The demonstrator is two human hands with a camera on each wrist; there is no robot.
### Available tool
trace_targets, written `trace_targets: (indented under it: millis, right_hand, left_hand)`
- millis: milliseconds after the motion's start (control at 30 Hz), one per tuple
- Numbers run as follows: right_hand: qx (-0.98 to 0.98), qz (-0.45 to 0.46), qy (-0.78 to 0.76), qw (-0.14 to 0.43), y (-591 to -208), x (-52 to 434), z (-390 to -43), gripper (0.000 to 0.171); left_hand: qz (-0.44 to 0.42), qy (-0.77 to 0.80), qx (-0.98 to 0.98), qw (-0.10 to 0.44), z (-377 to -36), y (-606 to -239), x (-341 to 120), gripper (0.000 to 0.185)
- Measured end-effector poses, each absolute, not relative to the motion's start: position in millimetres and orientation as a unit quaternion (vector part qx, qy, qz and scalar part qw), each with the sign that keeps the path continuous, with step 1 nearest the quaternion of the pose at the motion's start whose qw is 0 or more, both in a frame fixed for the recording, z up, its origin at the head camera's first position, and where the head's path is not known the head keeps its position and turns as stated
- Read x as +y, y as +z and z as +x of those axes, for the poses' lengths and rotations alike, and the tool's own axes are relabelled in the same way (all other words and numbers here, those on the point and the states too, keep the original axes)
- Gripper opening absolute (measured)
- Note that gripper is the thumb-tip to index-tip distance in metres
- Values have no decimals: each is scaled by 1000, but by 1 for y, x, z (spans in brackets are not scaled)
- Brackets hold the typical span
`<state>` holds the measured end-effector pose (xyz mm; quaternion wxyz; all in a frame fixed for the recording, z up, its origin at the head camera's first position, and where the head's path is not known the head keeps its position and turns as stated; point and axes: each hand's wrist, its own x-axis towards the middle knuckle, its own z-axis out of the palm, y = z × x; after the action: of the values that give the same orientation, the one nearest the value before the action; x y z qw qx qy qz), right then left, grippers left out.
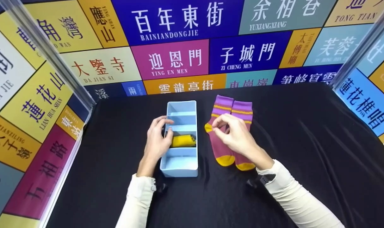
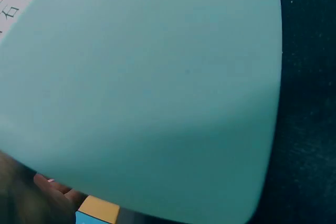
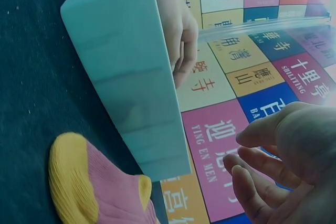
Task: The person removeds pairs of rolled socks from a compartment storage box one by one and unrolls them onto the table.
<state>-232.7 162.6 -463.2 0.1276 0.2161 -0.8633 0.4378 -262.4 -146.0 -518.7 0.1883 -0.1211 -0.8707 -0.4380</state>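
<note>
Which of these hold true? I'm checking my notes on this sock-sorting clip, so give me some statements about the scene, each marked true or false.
1. A yellow rolled sock lies in one compartment of the blue divided box. True.
2. The left hand rests on the box's left wall. True.
3. The right hand holds the box. False: it hovers over the purple sock pair.
4. The sock pair lies inside the box. False: it lies on the black cloth, right of the box.
</note>
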Motion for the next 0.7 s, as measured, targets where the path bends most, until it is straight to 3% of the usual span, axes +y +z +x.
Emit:
trace_targets:
  millis: [300,533,700]
  right_hand:
    - [-857,226,451,105,-470,146,-231,7]
    - [-862,246,435,84,-472,135,-230,12]
    - [-841,320,434,49,-479,127,-233,21]
  left_hand:
    - [-32,-591,-800,96,-266,-540,-147,53]
    - [-35,-607,-790,85,-266,-541,-147,54]
    - [-41,-624,-776,85,-266,-543,-148,54]
